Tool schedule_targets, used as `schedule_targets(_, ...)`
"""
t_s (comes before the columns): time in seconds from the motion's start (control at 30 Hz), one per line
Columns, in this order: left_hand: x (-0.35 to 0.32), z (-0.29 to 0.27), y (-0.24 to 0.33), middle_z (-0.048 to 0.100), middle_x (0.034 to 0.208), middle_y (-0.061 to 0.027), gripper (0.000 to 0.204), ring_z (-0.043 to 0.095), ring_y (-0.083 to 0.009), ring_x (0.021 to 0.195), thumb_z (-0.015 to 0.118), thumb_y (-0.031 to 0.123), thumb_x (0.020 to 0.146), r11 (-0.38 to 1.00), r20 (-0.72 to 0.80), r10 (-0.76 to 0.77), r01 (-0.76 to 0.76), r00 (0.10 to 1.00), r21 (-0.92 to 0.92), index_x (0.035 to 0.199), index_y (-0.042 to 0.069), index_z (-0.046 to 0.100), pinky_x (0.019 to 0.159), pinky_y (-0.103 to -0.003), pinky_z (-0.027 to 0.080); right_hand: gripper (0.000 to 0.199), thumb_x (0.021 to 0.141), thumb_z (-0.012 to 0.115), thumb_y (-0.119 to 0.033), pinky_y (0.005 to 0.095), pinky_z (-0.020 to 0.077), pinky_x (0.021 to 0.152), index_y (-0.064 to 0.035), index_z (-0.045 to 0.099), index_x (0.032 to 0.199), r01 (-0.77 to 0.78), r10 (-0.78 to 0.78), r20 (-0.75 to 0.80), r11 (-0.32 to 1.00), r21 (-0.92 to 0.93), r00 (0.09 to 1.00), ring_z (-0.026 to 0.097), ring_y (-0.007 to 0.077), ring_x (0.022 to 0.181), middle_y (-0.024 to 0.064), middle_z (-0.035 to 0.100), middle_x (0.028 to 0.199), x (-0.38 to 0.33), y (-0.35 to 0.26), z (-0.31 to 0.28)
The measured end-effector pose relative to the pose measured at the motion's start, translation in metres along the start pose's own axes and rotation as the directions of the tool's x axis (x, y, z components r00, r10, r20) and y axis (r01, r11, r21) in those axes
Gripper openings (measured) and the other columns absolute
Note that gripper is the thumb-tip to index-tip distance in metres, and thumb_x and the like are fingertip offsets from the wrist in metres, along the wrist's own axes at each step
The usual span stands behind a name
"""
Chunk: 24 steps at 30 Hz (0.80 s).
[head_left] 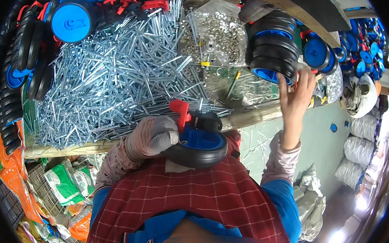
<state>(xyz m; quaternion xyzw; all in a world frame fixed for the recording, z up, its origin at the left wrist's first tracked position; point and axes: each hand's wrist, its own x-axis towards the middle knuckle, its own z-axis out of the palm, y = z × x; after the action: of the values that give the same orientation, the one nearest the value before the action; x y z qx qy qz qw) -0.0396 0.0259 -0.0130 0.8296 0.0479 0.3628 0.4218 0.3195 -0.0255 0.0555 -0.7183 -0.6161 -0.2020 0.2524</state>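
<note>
The left hand (153,136) is pinching a wheel (204,142) by the table's (253,118) near edge; the right hand (297,92), spread, is apparently reaching for stacked wheels (275,50), a grasp calling for closing fingers.

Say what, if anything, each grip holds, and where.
Left grip: black-tyred blue wheel, by its left edge. Right grip: at the stacked wheels; whether it holds one can't be told.

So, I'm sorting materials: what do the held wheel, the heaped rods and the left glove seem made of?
Wheel: probably rubber tyre, by its dull black sheen; evenly coloured blue centre, likely smooth plastic. Rods: likely plated steel, given their bright silvery glints. Glove: matte, perhaps knitted fabric, given its dull stripes.
</note>
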Motion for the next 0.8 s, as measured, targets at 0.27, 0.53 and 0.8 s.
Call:
schedule_targets(0.27, 0.019, 0.017, 0.01, 0.061, 0.09, -0.01, 0.052, 0.066, -0.0293, 0.073, 0.078, 0.004, 0.067, 1.0, 0.048, 0.001, -0.002, 0.999, 0.029, 0.11, 0.008, 0.049, 0.055, -0.036, 0.053, 0.039, 0.078, 0.075, -0.012, 0.0426, 0.0531, 0.071, -0.0026, 0.057, 0.111, -0.206, 0.109, 0.447, 0.963, 0.175, 0.888, 0.067, 0.0394, 0.082, 0.0196, 0.068, 0.089, -0.011, -0.003, 0.002)
schedule_targets(0.53, 0.028, 0.033, 0.022, 0.062, 0.094, -0.01, 0.045, 0.065, -0.0317, 0.077, 0.084, 0.021, 0.07, 0.976, 0.186, -0.204, 0.214, 0.961, -0.034, 0.104, 0.01, 0.056, 0.064, -0.039, 0.053, 0.038, 0.084, 0.076, -0.024, 0.0308, 0.052, 0.069, -0.0016, 0.063, 0.111, -0.488, 0.092, 0.596, 0.679, 0.548, 0.798, 0.07, 0.0164, 0.075, 0.0135, 0.07, 0.08, -0.036, -0.049, -0.003)
schedule_targets(0.8, 0.026, 0.033, 0.025, 0.062, 0.093, -0.0099, 0.04, 0.065, -0.0304, 0.083, 0.081, 0.022, 0.072, 0.992, 0.23, -0.123, 0.123, 0.965, 0.015, 0.103, 0.008, 0.06, 0.066, -0.038, 0.055, 0.054, 0.072, 0.082, -0.021, 0.0369, 0.0565, 0.077, -0.0068, 0.062, 0.12, -0.169, -0.283, 0.399, 0.591, 0.789, 0.872, 0.073, 0.0297, 0.087, 0.014, 0.071, 0.098, -0.049, -0.042, -0.006)
